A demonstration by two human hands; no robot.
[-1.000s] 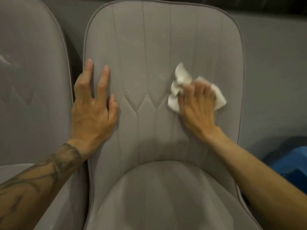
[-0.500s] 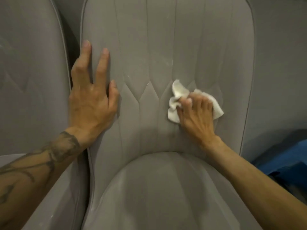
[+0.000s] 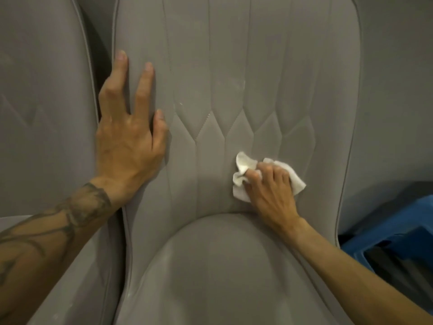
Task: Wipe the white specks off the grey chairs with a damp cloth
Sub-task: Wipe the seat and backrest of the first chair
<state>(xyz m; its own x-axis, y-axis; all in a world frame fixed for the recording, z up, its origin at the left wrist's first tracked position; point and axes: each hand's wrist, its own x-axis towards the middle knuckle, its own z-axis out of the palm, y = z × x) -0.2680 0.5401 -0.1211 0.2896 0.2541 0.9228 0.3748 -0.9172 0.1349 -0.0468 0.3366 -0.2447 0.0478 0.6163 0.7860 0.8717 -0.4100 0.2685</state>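
Observation:
A grey upholstered chair fills the middle of the view, its stitched backrest facing me and its seat cushion below. My right hand grips a crumpled white cloth and presses it on the lower backrest, just above the seat. My left hand rests flat on the backrest's left edge, fingers straight and spread. A few faint white specks show on the backrest between the hands, and a pale smear sits higher up.
A second grey chair stands close on the left, with a dark gap between the two backs. A blue crate or stool sits low at the right. A grey wall is behind.
My right hand has dragged the cloth downward on the backrest, from mid-height to just above the seat. My left hand has stayed on the left edge. The view has moved closer.

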